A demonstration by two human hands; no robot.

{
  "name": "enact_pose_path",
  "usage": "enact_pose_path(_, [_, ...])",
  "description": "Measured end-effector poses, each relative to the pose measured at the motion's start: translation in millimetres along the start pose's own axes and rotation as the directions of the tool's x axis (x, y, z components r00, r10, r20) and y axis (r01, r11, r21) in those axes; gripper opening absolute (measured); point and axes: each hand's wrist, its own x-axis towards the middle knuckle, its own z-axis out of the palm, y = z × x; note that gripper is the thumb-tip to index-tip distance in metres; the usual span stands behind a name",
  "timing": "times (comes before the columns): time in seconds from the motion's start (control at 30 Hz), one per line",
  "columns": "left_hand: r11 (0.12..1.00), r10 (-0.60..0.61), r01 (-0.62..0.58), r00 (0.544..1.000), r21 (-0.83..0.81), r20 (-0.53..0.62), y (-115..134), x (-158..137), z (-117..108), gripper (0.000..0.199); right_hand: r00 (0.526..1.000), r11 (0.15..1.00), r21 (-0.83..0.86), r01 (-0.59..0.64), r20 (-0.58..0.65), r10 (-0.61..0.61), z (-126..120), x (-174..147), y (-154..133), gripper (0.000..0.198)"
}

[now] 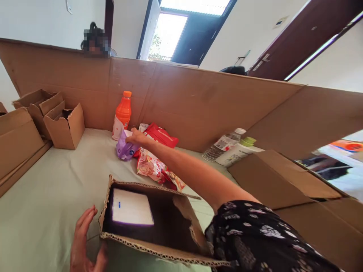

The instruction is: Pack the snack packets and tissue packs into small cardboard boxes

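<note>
My right hand (pixel 136 138) reaches across the table with its fingers closed on the top of a purple plastic packet (pixel 124 148). Right behind the packet stands an orange drink bottle (pixel 122 113). Red and white snack bags (pixel 150 164) and a red packet (pixel 160 135) lie beside and beneath my right forearm. In front of me is an open-topped cardboard box (pixel 167 215) with a dark inside; a flat white rectangular thing (pixel 132 207) lies in it. Near the box's left end is my left hand (pixel 86 241), fingers apart and holding nothing.
Several small cardboard boxes (pixel 65 126) stand at the left. A clear water bottle (pixel 222 145) and a white bottle with a green cap (pixel 238 153) lean at the back right, near a larger carton (pixel 283 181). A cardboard wall (pixel 193 102) runs along the back; a person is behind it.
</note>
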Motion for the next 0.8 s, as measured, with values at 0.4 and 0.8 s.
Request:
enact_pose_path(0.4, [0.944, 0.22, -0.267, 0.947, -0.194, -0.234, 41.8, 29.6, -20.7, 0.079, 0.859, 0.564, 0.648, 0.512, -0.397, -0.323, -118.2, -228.0, 71.7, 0.058])
enact_pose_path(0.8, [0.797, 0.554, -0.547, 0.831, 0.255, 0.049, 94.9, 84.1, -29.4, 0.036, 0.77, 0.731, 0.253, 0.633, -0.297, -0.564, -64.4, -273.5, 73.7, 0.071])
